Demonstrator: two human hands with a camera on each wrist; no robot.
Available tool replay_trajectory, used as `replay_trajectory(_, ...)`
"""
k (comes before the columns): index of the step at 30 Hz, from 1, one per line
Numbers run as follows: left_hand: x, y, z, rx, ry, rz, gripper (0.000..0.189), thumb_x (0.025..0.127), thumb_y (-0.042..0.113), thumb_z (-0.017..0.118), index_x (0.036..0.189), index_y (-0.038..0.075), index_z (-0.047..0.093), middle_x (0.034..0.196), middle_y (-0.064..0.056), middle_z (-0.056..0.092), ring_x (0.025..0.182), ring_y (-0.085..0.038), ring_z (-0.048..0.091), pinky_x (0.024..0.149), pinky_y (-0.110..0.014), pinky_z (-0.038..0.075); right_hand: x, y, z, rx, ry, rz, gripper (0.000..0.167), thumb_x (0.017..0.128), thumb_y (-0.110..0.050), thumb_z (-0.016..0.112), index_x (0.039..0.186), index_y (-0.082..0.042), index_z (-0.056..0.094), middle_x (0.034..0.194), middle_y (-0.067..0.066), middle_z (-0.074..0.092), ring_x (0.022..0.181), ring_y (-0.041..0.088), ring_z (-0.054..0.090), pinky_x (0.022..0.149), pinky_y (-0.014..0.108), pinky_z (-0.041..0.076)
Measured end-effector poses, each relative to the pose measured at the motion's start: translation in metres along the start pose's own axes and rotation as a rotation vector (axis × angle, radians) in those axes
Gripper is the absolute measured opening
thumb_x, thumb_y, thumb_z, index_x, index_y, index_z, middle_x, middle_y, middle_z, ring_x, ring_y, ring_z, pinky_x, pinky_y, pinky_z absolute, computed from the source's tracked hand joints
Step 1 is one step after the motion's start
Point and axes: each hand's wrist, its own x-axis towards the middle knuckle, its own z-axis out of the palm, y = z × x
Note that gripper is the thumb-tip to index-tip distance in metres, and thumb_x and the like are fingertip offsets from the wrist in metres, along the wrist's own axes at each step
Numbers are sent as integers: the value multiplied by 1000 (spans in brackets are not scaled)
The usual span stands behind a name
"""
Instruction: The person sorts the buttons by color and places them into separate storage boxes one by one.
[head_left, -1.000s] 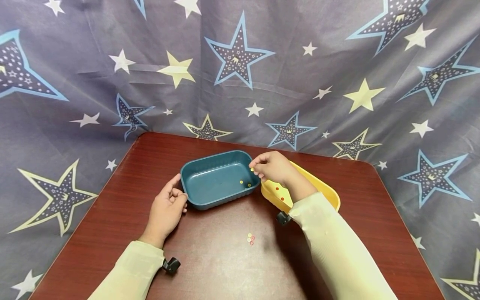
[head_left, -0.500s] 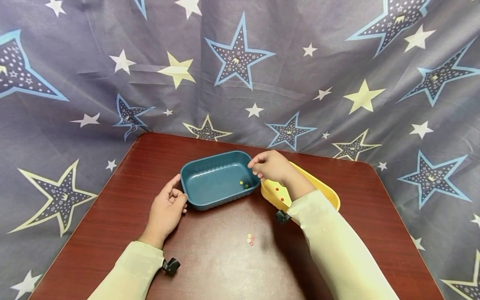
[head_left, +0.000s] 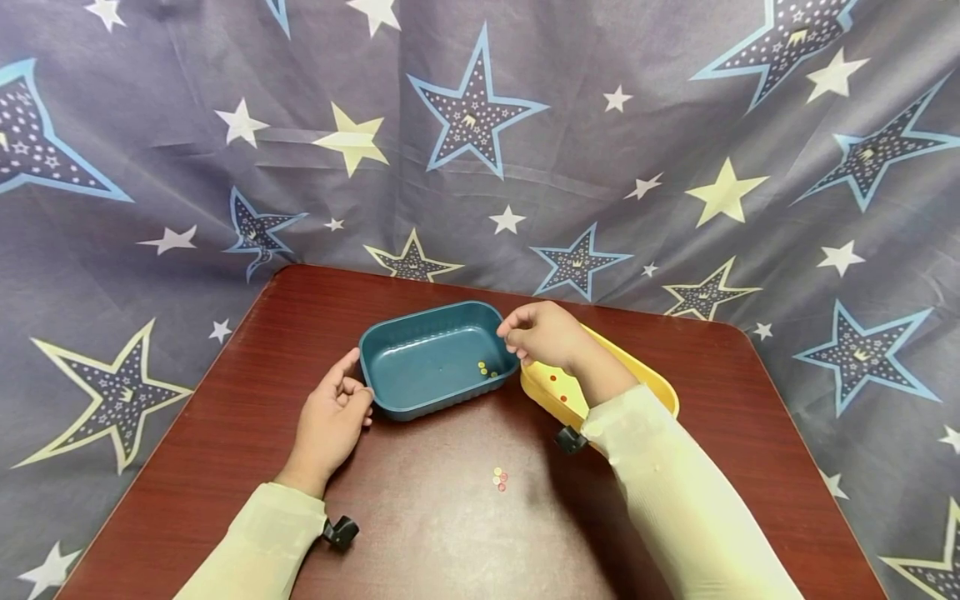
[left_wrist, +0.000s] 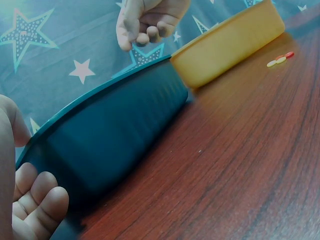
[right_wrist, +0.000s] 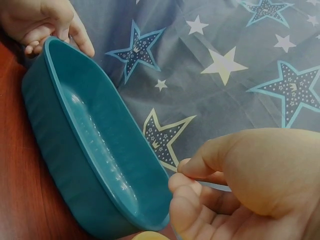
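My left hand (head_left: 332, 421) holds the left end of a dark teal plastic basin (head_left: 420, 407), its index finger along the end and its thumb at the near corner. Several small yellow buttons (head_left: 482, 366) lie inside, near the right end. Over that end hovers my right hand (head_left: 551, 337), thumb and index finger together and the other fingers curled. In the right wrist view no button shows between its fingertips (right_wrist: 185, 167); the palm is partly hidden. Beneath the right forearm stands a yellow basin (head_left: 660, 385) with red buttons (head_left: 553, 378) in it, partly covered by the arm.
Nearer the front of the brown table (head_left: 435, 517), a small cluster of yellow, pale and red buttons (head_left: 500, 478) lies loose. A grey star-patterned cloth (head_left: 300, 192) hangs behind and beside the table. The two basins stand close together.
A yellow button seen at my right fingertips a second ago is gone from there, and the yellow buttons in the teal basin lie differently. Both hands have stayed nearly in place.
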Motion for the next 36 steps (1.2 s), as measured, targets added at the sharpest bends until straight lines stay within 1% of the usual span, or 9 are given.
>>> replay_trajectory(8,0,0,0,-1,3,1,62,94,16,63,151,27,45,86,-7,60,65,-24,64,57,-32,57,-11,-6,-1,-5,-16,-47,9,94,-11,65,97,-10,73,85,17,68,73,35,64,69,50,60)
replay_trajectory(14,0,0,1,5,3,10,62,94,15,63,152,27,45,85,-7,60,65,-24,64,57,-32,57,-21,-9,0,-57,-16,-51,8,95,-16,66,97,-16,73,79,11,67,71,38,66,48,35,52)
replay_trajectory(16,0,-1,1,6,4,10,61,94,16,63,151,28,45,85,-7,60,65,-24,64,57,-32,57,-25,-9,1,-55,-18,-54,8,95,-16,66,97,-15,73,78,10,67,72,38,66,49,38,54)
replay_trajectory(20,0,-2,1,7,1,15,62,94,16,63,152,28,45,86,-7,60,65,-24,64,57,-32,56,-30,-10,4,-26,-23,-80,8,95,-12,66,96,-12,73,82,15,67,74,38,65,68,52,59)
replay_trajectory(21,0,-2,1,6,0,16,62,94,15,63,152,28,45,86,-7,60,65,-25,64,57,-32,56,-31,-9,5,-27,-22,-84,8,94,-12,66,96,-12,73,82,16,67,73,38,65,69,52,59)
replay_trajectory(26,0,-2,1,-5,-3,14,62,94,15,63,152,29,45,86,-7,60,65,-25,64,57,-32,57,-41,-8,6,-44,-11,-92,7,94,-14,67,95,-14,74,80,14,67,70,32,65,66,46,60)
replay_trajectory(28,1,-2,1,-9,-5,15,62,94,15,63,152,29,45,86,-7,60,66,-26,64,57,-32,57,-46,-8,6,-62,-2,-90,6,94,-16,68,94,-16,74,79,11,67,69,28,65,57,42,57)
replay_trajectory(33,1,-2,1,-11,-2,15,62,94,15,63,152,29,45,86,-8,60,65,-26,64,57,-32,57,-54,-7,8,-54,-7,-86,5,94,-18,69,94,-17,74,78,9,68,69,27,66,58,39,58)
replay_trajectory(36,1,-2,1,-4,2,14,61,94,15,63,151,29,45,86,-8,60,65,-25,64,57,-32,56,-58,-6,11,-28,-25,-107,5,94,-16,69,94,-15,74,77,9,69,67,27,66,66,41,60)
